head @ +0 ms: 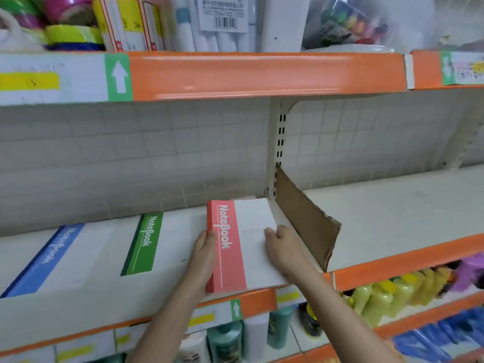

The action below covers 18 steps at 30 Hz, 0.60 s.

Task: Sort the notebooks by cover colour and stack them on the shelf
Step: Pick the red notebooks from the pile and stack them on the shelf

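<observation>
Three notebook stacks on the middle shelf [392, 205], left to right: blue [44, 260], green [142, 244], red [235, 244]. All lie flat, coloured spine band on the left, white cover to the right. Blue and green sit well apart from each other; green is near red with a gap of bare shelf between.

Red stack is at the right end of this bay, just beside the cardboard divider [306, 221], which stands on edge against the upright. Its front edge overhangs the orange shelf lip slightly.

Left hand [203, 255] is on the red stack's left side, fingers curled around the spine edge, thumb on top of the red band: grasping it. Right hand [281, 244] is on the stack's right edge, fingers bent over the white cover and its side, gripping it too; it sits between stack and divider.

Upper shelf holds tape rolls [70, 22], label rolls [125, 24], bagged markers [353, 22]. Lower shelf holds bottles [379, 297], blurred.
</observation>
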Motion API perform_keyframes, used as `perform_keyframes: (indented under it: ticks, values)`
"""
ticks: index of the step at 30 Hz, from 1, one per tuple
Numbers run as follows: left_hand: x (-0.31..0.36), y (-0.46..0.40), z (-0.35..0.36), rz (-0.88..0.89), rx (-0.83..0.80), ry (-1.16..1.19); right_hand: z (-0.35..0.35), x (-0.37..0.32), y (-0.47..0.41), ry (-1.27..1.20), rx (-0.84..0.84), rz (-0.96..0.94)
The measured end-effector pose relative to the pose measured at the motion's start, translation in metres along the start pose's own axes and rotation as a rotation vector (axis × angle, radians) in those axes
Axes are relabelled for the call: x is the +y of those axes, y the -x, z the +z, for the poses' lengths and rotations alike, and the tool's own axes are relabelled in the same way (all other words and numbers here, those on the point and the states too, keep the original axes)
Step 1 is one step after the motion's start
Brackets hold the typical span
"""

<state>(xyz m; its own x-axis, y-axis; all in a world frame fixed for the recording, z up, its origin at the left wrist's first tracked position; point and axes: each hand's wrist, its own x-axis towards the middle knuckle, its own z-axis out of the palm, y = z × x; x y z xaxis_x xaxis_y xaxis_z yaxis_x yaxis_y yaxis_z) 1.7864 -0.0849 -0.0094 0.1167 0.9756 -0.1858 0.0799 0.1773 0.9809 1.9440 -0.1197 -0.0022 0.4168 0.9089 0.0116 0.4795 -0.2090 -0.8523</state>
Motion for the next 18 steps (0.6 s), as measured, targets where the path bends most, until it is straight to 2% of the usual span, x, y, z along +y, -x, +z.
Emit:
perform_keyframes:
  ticks: [5, 8, 14, 18]
  values:
    - [0.001, -0.020, 0.000, -0.069, -0.005, -0.045, 0.009, 0.007, -0.037, -0.006, -0.101, 0.047]
    - [-0.001, -0.031, 0.004, -0.007, 0.032, -0.206, 0.012, 0.009, -0.058, 0.053, -0.131, 0.050]
    - [0.005, -0.063, 0.018, 0.163, 0.154, -0.427, 0.026, 0.010, -0.096, 0.355, 0.005, -0.074]
    - [0.004, -0.083, 0.026, 0.144, 0.211, -0.533, 0.031, 0.012, -0.112, 0.421, 0.030, -0.096]
